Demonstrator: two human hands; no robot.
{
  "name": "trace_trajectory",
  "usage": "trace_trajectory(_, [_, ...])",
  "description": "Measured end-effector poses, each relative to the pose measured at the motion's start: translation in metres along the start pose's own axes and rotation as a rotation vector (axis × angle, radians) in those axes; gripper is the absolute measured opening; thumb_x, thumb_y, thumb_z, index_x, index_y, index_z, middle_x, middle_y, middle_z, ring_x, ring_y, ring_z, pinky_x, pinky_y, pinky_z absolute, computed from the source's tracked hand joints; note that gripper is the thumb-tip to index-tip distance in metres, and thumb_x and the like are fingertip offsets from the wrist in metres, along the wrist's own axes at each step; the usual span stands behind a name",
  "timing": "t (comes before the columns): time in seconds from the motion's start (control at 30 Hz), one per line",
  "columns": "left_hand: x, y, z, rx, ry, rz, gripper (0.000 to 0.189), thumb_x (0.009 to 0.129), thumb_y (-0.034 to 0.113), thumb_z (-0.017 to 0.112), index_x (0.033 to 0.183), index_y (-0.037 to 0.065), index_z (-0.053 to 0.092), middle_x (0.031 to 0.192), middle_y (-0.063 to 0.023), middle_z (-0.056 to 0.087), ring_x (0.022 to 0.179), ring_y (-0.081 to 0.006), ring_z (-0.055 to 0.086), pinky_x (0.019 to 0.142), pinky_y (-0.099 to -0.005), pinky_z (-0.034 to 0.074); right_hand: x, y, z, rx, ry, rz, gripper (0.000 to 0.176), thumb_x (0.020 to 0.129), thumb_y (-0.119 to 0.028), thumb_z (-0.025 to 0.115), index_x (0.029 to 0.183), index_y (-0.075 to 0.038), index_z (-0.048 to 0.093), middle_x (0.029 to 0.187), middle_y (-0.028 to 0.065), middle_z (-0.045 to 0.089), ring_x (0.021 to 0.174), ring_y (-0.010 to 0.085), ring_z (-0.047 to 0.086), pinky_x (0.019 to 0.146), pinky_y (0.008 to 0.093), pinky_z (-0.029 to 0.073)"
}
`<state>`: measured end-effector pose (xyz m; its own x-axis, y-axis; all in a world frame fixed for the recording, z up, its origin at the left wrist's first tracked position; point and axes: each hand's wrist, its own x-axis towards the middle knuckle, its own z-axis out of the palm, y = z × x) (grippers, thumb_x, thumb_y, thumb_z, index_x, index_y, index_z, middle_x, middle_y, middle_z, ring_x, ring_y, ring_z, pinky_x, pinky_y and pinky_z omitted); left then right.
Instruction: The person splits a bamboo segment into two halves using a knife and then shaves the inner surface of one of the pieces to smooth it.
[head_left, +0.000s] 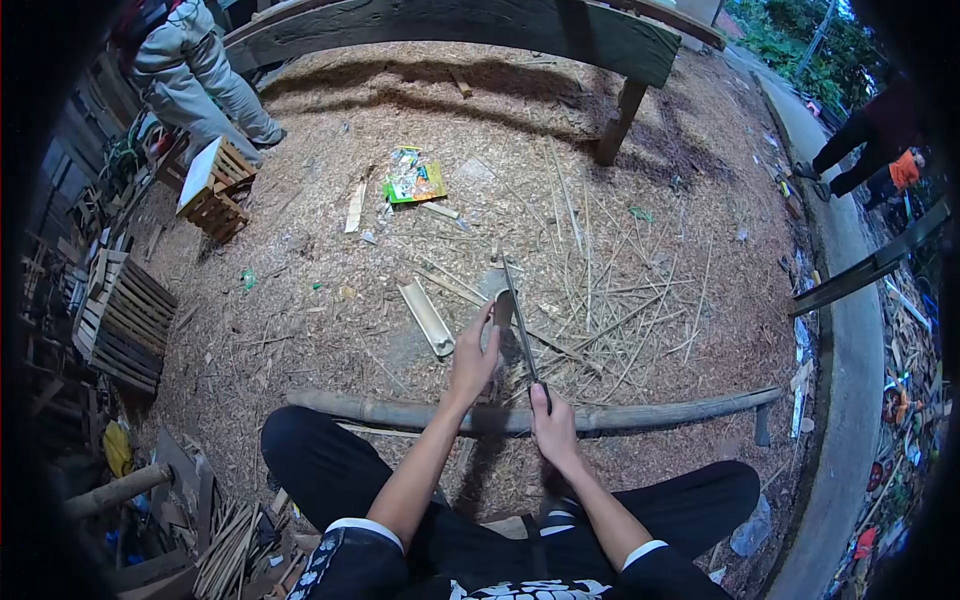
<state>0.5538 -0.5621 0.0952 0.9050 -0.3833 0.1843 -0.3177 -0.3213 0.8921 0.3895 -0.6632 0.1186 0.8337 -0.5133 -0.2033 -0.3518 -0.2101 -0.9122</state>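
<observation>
My left hand grips a short piece of split bamboo, held upright in front of me. In my right hand is the dark handle of a long-bladed knife. Its blade points away from me and runs right along the bamboo piece's right side. Left of my hands, a pale half-round length of bamboo lies on the ground. Thin bamboo strips are scattered to the right. Just in front of my legs, a long bamboo pole lies crosswise beneath both hands.
Wood shavings cover the ground. A colourful packet lies ahead. Slatted wooden crates stand at left, near a person in light trousers. A heavy wooden beam spans the far side. People stand by the concrete strip at right.
</observation>
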Motion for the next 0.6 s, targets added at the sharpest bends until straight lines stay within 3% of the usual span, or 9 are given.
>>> trace_trajectory(0.03, [0.003,0.006,0.000,-0.057,0.016,0.004,0.049,0.097,0.008,0.057,0.145,0.005,0.049,0.135,-0.0224,0.061,0.128,-0.0397,0.056,0.108,-0.0428,0.042,0.001,0.002,0.001,0.013,0.040,-0.100,0.054,0.106,-0.048,0.044,0.080,-0.002,0.055,0.055,0.0037,0.048,0.049,0.0146,0.050,0.049,0.0353,0.041])
trace_trajectory(0.13, [0.005,0.004,-0.002,0.048,0.127,0.141,0.049,0.098,0.007,0.058,0.145,0.004,0.049,0.136,-0.0225,0.060,0.126,-0.0341,0.058,0.107,-0.0397,0.044,0.000,0.006,0.000,0.013,0.064,-0.151,0.055,0.106,-0.049,0.044,0.077,-0.003,0.053,0.055,0.0032,0.050,0.049,0.0140,0.051,0.049,0.0341,0.042])
trace_trajectory(0.27, [0.005,-0.003,-0.002,0.031,0.126,0.029,0.050,0.099,0.010,0.058,0.147,0.005,0.048,0.138,-0.0224,0.059,0.127,-0.0337,0.057,0.107,-0.0405,0.044,0.011,0.023,0.003,-0.019,0.063,-0.139,0.053,0.106,-0.049,0.044,0.079,-0.005,0.051,0.054,0.0011,0.048,0.046,0.0119,0.049,0.045,0.0316,0.039])
trace_trajectory(0.33, [0.006,-0.011,-0.001,0.052,0.112,0.028,0.051,0.099,0.011,0.058,0.148,0.005,0.047,0.137,-0.0225,0.059,0.127,-0.0334,0.057,0.107,-0.0407,0.043,0.013,0.015,0.002,0.123,-0.074,0.075,0.049,0.106,-0.048,0.044,0.083,-0.006,0.049,0.053,-0.0004,0.044,0.043,0.0098,0.045,0.040,0.0297,0.035])
trace_trajectory(0.37, [0.004,-0.015,-0.001,0.072,0.093,0.027,0.051,0.099,0.012,0.058,0.149,0.005,0.045,0.137,-0.0227,0.059,0.127,-0.0332,0.057,0.107,-0.0409,0.043,0.009,0.012,-0.001,0.124,-0.076,0.080,0.049,0.106,-0.048,0.044,0.083,-0.006,0.049,0.053,-0.0004,0.044,0.043,0.0098,0.045,0.040,0.0297,0.035])
trace_trajectory(0.43, [0.005,-0.010,-0.005,0.029,0.108,-0.012,0.049,0.100,0.013,0.057,0.147,0.002,0.046,0.139,-0.0243,0.057,0.129,-0.0355,0.055,0.109,-0.0414,0.042,-0.001,-0.033,-0.014,0.238,-0.112,0.279,0.054,0.105,-0.045,0.047,0.082,0.003,0.056,0.061,0.0145,0.053,0.051,0.0242,0.053,0.056,0.0442,0.044])
trace_trajectory(0.6, [0.003,-0.011,-0.015,-0.086,0.214,-0.093,0.047,0.101,0.016,0.056,0.143,-0.005,0.048,0.137,-0.0261,0.057,0.129,-0.0368,0.055,0.109,-0.0412,0.042,0.009,0.003,-0.003,0.033,-0.053,0.039,0.054,0.105,-0.045,0.048,0.083,0.003,0.058,0.062,0.0135,0.053,0.058,0.0233,0.055,0.061,0.0437,0.045])
